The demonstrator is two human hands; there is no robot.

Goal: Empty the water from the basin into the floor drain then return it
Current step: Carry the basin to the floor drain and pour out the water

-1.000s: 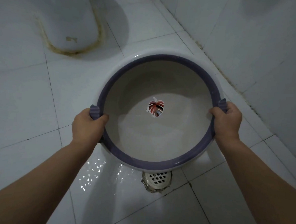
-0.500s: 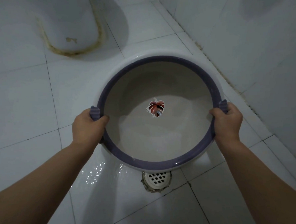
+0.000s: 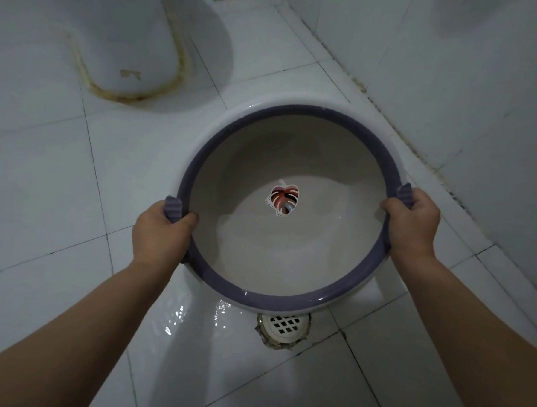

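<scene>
Both hands, left hand (image 3: 163, 232) & right hand (image 3: 411, 223), clamp the basin (image 3: 289, 260) by opposite rim grips, near lip tipped over floor drain (image 3: 284, 327) so water runs in.

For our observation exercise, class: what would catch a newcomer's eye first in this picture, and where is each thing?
First, the round white plastic basin with a purple rim at the centre, held by the left hand and right hand at its ribbed grips, with a red leaf sticker on its bottom. Just below its near edge sits the white grated floor drain, with wet, glistening white floor tiles to its left.
</scene>
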